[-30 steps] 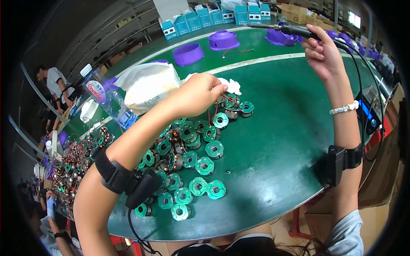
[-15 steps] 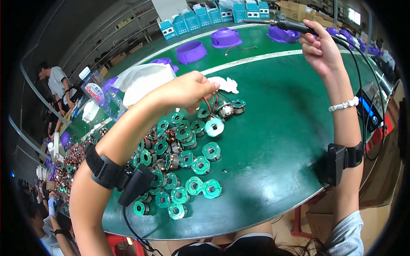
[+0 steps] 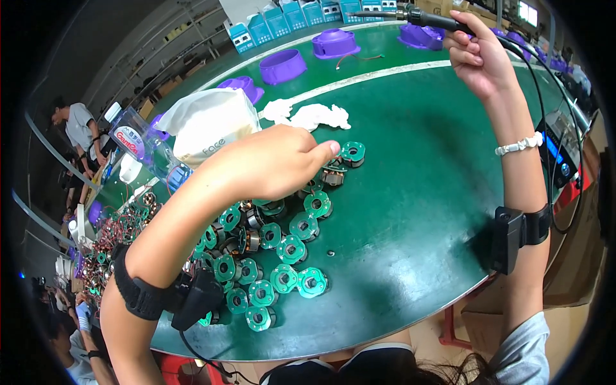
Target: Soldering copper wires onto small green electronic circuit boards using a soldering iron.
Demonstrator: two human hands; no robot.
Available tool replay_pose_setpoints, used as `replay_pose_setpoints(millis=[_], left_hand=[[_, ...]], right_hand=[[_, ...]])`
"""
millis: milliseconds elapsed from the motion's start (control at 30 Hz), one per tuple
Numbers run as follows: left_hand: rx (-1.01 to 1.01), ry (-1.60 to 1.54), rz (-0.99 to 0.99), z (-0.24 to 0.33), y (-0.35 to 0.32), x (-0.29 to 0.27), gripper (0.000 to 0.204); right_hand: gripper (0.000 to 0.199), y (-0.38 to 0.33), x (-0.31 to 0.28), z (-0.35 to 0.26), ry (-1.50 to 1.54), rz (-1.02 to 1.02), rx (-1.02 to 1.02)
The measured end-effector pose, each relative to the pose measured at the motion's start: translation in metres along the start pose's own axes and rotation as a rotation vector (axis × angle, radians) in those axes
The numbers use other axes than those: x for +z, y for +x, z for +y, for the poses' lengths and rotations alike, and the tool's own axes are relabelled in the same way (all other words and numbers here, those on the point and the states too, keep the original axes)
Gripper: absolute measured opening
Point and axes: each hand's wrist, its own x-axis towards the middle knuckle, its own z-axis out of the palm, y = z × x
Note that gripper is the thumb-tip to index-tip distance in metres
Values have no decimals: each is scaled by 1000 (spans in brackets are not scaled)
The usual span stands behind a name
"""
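Observation:
My right hand, raised at the upper right, is closed round the black handle of a soldering iron. Its metal tip points left, well above the table. My left hand reaches across a cluster of small motors with green ring-shaped circuit boards. Its thumb points right, while the other fingers are hidden beneath the palm, so a grip cannot be made out. Closest to the thumb are a motor with copper windings and a green-topped motor. Another green-topped motor sits just below the hand.
A white tissue pack, crumpled tissue and plastic bottle lie beyond my left arm. Purple housings and blue boxes line the back. At the right stands a soldering station; cables hang beside it. Other people work at left.
The motor that hung by its wires from my left hand is now down among the others. That hand has lowered, fingers now hidden. My right hand still holds the soldering iron, hardly moved.

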Motion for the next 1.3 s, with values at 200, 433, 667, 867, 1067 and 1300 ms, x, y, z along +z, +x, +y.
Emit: replay_pose_setpoints(millis=[200,433,667,867,1067,1300], left_hand=[[42,105,-90,-5,-10,-10,51],[40,77,81,2,-8,12,46],[85,-17,411,-25,-25,-16,28],[22,-135,328,-52,-65,-31,9],[15,-30,156,-63,-76,-16,15],[-94,58,84,-69,-68,1,10]], right_hand=[[20,1,0,0,-21,-25,0],[19,3,-7,-1,-22,-93,14],[14,-9,18,7,-73,195,-61],[14,-2,-2,1,-7,-64,-8],[14,-5,10,5,-10,-151,38],[13,-2,8,6,-19,-141,78]])
